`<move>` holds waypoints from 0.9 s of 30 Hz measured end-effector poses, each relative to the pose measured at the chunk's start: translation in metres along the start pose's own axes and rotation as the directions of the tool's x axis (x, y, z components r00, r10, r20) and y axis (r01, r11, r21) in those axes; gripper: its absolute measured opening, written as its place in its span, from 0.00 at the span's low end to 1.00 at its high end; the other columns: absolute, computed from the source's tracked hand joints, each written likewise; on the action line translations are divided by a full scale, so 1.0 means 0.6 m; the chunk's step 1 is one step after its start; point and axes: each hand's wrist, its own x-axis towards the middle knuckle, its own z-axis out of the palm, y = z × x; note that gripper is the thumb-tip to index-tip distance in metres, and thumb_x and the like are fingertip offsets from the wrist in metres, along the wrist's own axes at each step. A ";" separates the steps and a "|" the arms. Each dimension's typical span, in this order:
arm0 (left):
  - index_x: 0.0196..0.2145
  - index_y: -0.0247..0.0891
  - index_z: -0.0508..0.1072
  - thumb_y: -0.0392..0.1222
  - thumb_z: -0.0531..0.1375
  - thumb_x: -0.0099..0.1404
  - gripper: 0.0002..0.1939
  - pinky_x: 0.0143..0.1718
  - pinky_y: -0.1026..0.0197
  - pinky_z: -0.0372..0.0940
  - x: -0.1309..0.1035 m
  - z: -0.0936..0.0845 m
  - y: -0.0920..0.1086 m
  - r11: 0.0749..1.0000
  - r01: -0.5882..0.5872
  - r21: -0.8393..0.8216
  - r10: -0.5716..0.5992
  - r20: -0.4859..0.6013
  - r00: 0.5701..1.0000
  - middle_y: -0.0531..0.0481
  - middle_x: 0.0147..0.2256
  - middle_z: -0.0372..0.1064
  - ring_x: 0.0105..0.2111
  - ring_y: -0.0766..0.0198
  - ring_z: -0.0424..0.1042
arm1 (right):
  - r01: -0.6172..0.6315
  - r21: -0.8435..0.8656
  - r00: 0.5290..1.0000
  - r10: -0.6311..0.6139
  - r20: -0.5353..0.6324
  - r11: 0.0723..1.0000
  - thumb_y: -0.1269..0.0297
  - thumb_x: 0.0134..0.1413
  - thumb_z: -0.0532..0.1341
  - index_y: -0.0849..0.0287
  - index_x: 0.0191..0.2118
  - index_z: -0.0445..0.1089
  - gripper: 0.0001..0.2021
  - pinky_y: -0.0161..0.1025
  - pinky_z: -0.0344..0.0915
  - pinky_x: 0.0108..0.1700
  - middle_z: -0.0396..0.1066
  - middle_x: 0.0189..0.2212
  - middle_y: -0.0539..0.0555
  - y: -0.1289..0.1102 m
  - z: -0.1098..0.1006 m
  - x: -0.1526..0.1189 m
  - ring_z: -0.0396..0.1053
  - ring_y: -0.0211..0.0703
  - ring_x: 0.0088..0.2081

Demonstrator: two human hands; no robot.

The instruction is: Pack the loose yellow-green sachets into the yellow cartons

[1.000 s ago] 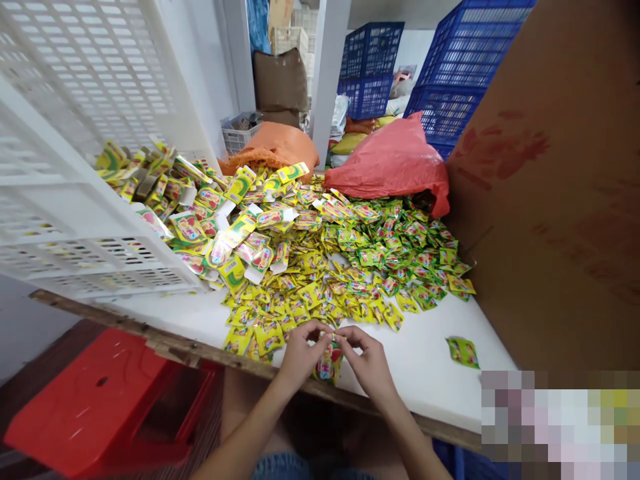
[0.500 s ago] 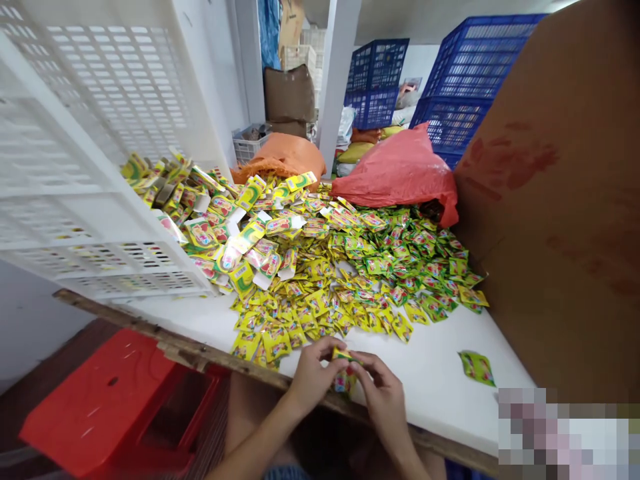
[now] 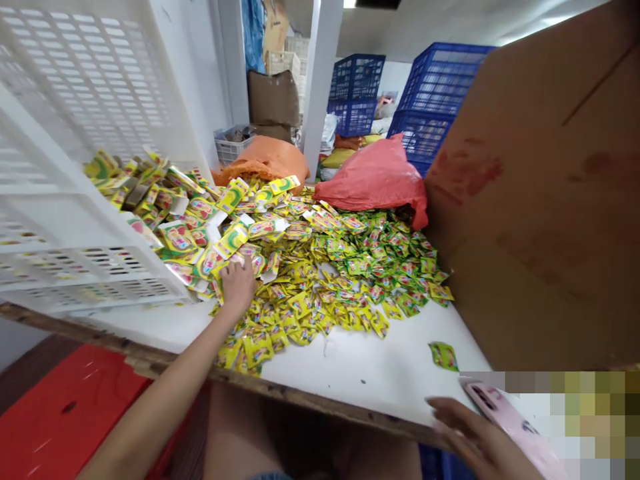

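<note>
My left hand point(image 3: 239, 287) reaches into the heap of small yellow-and-green cardboard boxes point(image 3: 232, 239), its fingers curled down on a box at the heap's near edge; its fingertips are partly hidden. Beside and below that hand lie many yellow sachets point(image 3: 299, 305), and green sachets point(image 3: 385, 257) are spread farther right. My right hand point(image 3: 465, 430) is at the table's front right, fingers stretched out and holding nothing visible. It is close to a pink phone point(image 3: 505, 417) and nearest, on the far side, to a single green sachet point(image 3: 443, 356).
A white slatted crate point(image 3: 135, 280) lies tipped at left, with boxes spilling from its mouth. Orange point(image 3: 275, 159) and red sacks point(image 3: 373, 175) stand behind the heaps. A tall cardboard box point(image 3: 530, 220) walls the right side. A red stool point(image 3: 65, 407) is below the table edge.
Both hands were together at the front edge around a small box. They have parted: my left went to the box heap, my right toward the phone. That box is no longer visible.
</note>
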 end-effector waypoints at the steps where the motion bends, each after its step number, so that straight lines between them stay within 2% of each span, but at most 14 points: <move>1: 0.53 0.26 0.58 0.38 0.53 0.59 0.24 0.43 0.47 0.53 -0.001 0.001 0.001 1.000 0.005 -0.006 -0.005 -0.016 1.000 0.31 0.39 0.68 0.44 0.43 0.62 | 0.011 0.062 0.997 -0.016 0.081 0.998 0.48 0.41 0.62 0.49 0.34 0.75 0.15 0.39 0.71 0.34 0.75 0.31 0.55 -0.013 0.015 0.013 0.73 0.50 0.34; 4: 0.47 0.30 0.63 0.37 0.51 0.59 0.18 0.44 0.50 0.54 -0.013 -0.012 -0.001 0.993 -0.026 -0.118 0.020 -0.050 0.999 0.37 0.38 0.69 0.42 0.48 0.65 | 0.066 0.200 0.989 -0.090 0.114 0.978 0.52 0.50 0.57 0.53 0.37 0.73 0.13 0.40 0.68 0.40 0.75 0.34 0.55 -0.066 0.072 0.047 0.72 0.47 0.36; 7: 0.42 0.35 0.67 0.39 0.52 0.60 0.12 0.46 0.53 0.56 -0.042 -0.055 0.007 0.933 -0.141 -0.332 0.101 -0.136 0.986 0.42 0.37 0.69 0.42 0.52 0.66 | 0.137 0.283 0.986 -0.158 0.055 0.949 0.57 0.55 0.54 0.54 0.41 0.70 0.12 0.39 0.67 0.39 0.72 0.37 0.55 -0.123 0.120 0.065 0.70 0.45 0.37; 9: 0.40 0.38 0.68 0.40 0.53 0.59 0.11 0.45 0.55 0.58 -0.074 -0.095 0.024 0.828 -0.236 -0.509 0.159 -0.190 0.969 0.44 0.38 0.69 0.42 0.54 0.66 | 0.209 0.313 0.977 -0.212 -0.027 0.926 0.59 0.55 0.55 0.53 0.50 0.64 0.17 0.40 0.66 0.42 0.66 0.48 0.56 -0.154 0.136 0.074 0.66 0.46 0.45; 11: 0.38 0.41 0.71 0.40 0.56 0.57 0.10 0.46 0.56 0.58 -0.111 -0.130 0.047 0.652 -0.353 -0.672 0.357 -0.139 0.924 0.47 0.38 0.71 0.42 0.55 0.67 | 0.282 0.323 0.959 -0.263 -0.103 0.903 0.60 0.51 0.59 0.51 0.58 0.55 0.27 0.43 0.62 0.48 0.56 0.56 0.57 -0.177 0.143 0.081 0.58 0.50 0.54; 12: 0.36 0.43 0.73 0.40 0.58 0.56 0.09 0.46 0.56 0.59 -0.129 -0.143 0.060 0.564 -0.346 -0.749 0.432 -0.089 0.897 0.48 0.37 0.71 0.41 0.55 0.67 | 0.308 0.338 0.951 -0.288 -0.108 0.889 0.61 0.50 0.61 0.50 0.58 0.55 0.29 0.44 0.60 0.51 0.55 0.56 0.57 -0.187 0.145 0.084 0.55 0.50 0.56; 14: 0.33 0.44 0.74 0.41 0.60 0.53 0.08 0.43 0.56 0.62 -0.163 -0.154 0.084 0.403 -0.177 -0.898 0.452 0.027 0.892 0.48 0.35 0.73 0.39 0.55 0.69 | 0.293 0.424 0.949 -0.313 -0.023 0.857 0.60 0.49 0.61 0.52 0.51 0.63 0.22 0.43 0.61 0.50 0.63 0.49 0.56 -0.201 0.155 0.081 0.61 0.49 0.51; 17: 0.40 0.41 0.72 0.46 0.64 0.49 0.19 0.38 0.57 0.66 -0.203 -0.137 0.118 0.059 0.233 -0.971 0.357 0.238 0.903 0.45 0.37 0.73 0.36 0.55 0.71 | 0.090 0.643 0.954 -0.251 0.164 0.761 0.55 0.55 0.55 0.55 0.41 0.67 0.12 0.35 0.65 0.32 0.70 0.32 0.51 -0.213 0.188 0.059 0.68 0.41 0.32; 19: 0.43 0.37 0.70 0.51 0.63 0.49 0.24 0.33 0.58 0.67 -0.221 -0.114 0.138 -0.103 0.437 -0.894 0.352 0.378 0.856 0.43 0.37 0.74 0.32 0.56 0.72 | -0.015 0.705 0.938 -0.235 0.256 0.709 0.53 0.57 0.51 0.56 0.43 0.65 0.15 0.33 0.63 0.26 0.70 0.30 0.51 -0.206 0.209 0.046 0.67 0.38 0.26; 22: 0.37 0.34 0.73 0.52 0.63 0.51 0.20 0.32 0.59 0.67 -0.236 -0.083 0.156 -0.090 0.542 -0.836 0.352 0.482 0.802 0.43 0.33 0.75 0.30 0.58 0.73 | 0.068 0.542 0.921 -0.261 0.289 0.838 0.52 0.54 0.54 0.56 0.44 0.66 0.17 0.35 0.65 0.31 0.72 0.32 0.51 -0.153 0.194 0.062 0.69 0.41 0.29; 23: 0.35 0.34 0.73 0.51 0.63 0.51 0.18 0.32 0.60 0.67 -0.237 -0.074 0.158 -0.084 0.537 -0.839 0.346 0.481 0.805 0.43 0.32 0.75 0.31 0.58 0.73 | 0.084 0.403 0.951 -0.194 0.240 0.911 0.53 0.53 0.55 0.57 0.43 0.67 0.16 0.36 0.66 0.33 0.72 0.31 0.52 -0.123 0.172 0.080 0.69 0.42 0.31; 24: 0.34 0.33 0.74 0.50 0.63 0.51 0.18 0.33 0.60 0.67 -0.237 -0.065 0.157 -0.090 0.527 -0.845 0.332 0.474 0.816 0.43 0.32 0.76 0.31 0.57 0.73 | -0.004 0.182 0.994 -0.016 0.110 0.983 0.54 0.53 0.54 0.58 0.40 0.69 0.15 0.36 0.65 0.33 0.73 0.30 0.53 -0.089 0.143 0.103 0.70 0.42 0.30; 25: 0.33 0.33 0.74 0.50 0.63 0.51 0.17 0.33 0.60 0.67 -0.236 -0.056 0.154 -0.103 0.520 -0.848 0.308 0.470 0.827 0.43 0.31 0.76 0.32 0.57 0.73 | -0.157 -0.060 0.985 0.151 -0.083 0.986 0.55 0.53 0.54 0.57 0.37 0.70 0.14 0.36 0.65 0.34 0.73 0.31 0.54 -0.053 0.109 0.128 0.70 0.42 0.31; 27: 0.33 0.33 0.73 0.50 0.64 0.49 0.18 0.33 0.59 0.67 -0.235 -0.038 0.148 -0.122 0.529 -0.840 0.247 0.491 0.835 0.43 0.30 0.76 0.31 0.57 0.74 | -0.331 -0.185 0.920 0.273 -0.282 0.925 0.56 0.52 0.54 0.64 0.36 0.70 0.16 0.44 0.64 0.37 0.72 0.34 0.65 0.016 0.042 0.175 0.70 0.51 0.35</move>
